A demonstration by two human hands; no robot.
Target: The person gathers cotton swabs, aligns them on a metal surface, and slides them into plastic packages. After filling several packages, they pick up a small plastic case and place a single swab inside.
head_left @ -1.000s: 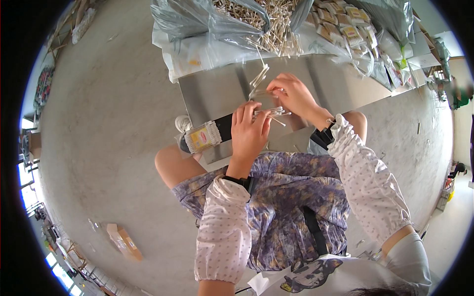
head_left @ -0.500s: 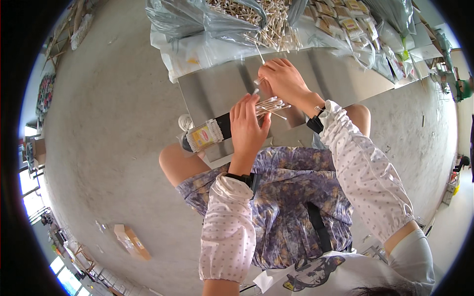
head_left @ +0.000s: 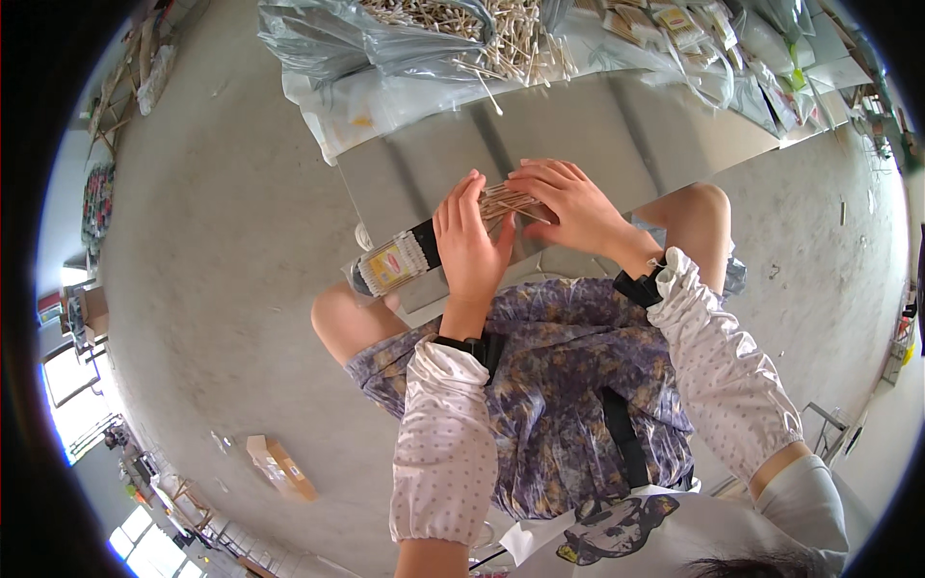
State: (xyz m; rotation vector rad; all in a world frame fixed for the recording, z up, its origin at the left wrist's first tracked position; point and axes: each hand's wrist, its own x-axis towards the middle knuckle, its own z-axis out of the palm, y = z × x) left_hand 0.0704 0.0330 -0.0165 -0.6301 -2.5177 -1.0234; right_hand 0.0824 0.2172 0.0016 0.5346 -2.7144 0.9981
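Head view: a loose bundle of cotton swabs [head_left: 508, 201] lies between the two hands, above a metal tabletop [head_left: 568, 125]. The left hand [head_left: 469, 236] and right hand [head_left: 575, 209] curve over its ends, thumbs apart from fingers; I cannot tell whether either clamps it. Its long axis runs roughly left to right, some sticks slanting.

The table [head_left: 568, 125] is covered along its far edge by bags [head_left: 328, 48] — swabs [head_left: 520, 48] heaped mid-edge, packs [head_left: 679, 27] piled toward the far-right corner.
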